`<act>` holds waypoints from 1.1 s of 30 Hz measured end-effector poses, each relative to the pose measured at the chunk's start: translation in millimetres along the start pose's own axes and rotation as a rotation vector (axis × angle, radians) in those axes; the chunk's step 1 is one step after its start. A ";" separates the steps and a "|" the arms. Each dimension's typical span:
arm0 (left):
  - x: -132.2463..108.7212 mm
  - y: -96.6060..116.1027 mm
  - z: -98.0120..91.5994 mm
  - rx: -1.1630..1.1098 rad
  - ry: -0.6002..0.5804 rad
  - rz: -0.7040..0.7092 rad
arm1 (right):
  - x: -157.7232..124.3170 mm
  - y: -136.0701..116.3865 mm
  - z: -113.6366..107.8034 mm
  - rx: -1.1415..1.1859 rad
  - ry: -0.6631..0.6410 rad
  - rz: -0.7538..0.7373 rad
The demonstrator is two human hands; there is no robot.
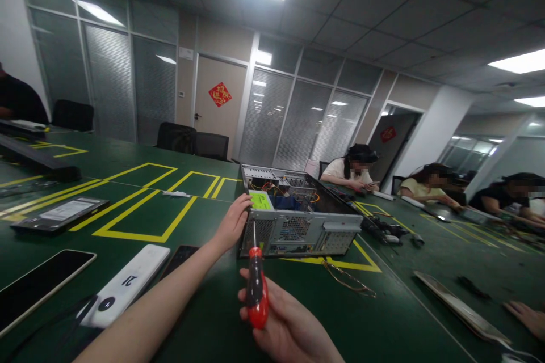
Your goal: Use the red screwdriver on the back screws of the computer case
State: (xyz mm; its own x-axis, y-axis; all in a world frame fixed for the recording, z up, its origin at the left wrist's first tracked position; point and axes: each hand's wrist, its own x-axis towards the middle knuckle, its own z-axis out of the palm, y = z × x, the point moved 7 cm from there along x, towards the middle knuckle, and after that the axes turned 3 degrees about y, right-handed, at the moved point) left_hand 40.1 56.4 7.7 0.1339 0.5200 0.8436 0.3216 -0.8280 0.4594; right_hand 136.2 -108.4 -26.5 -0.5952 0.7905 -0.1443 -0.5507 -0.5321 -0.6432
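An open computer case (pixel 319 229) lies on the green table with its rear panel towards me and its inside showing. A power supply with a bright green label (pixel 260 200) sits in its near left corner, among coloured wires. My left hand (pixel 233 224) grips that corner, its fingers curled over the edge beside the label. Below it, my right hand (pixel 289 317) holds a red and black screwdriver (pixel 256 289) by the handle. The shaft points up at the perforated panel by the power supply; whether the tip touches it, I cannot tell.
To the left lie a hard drive (pixel 62 214), a phone (pixel 42 283) and a white device marked 21 (pixel 128 283). Glasses (pixel 349 279) rest before the case, and dark cables (pixel 385 229) lie to its right. Several people sit around the table; another person's hand (pixel 525 317) is at far right.
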 end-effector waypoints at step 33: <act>0.6 2.4 -0.2 -0.004 -0.002 -0.007 | -45.8 -58.8 18.0 -1.907 0.772 -0.754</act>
State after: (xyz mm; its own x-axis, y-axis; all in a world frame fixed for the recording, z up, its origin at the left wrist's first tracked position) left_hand 40.8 54.7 9.3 0.1334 0.5267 0.8395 0.3193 -0.8248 0.4667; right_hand 185.3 -118.7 31.5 -0.0549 0.8374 0.5438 0.8607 0.3158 -0.3994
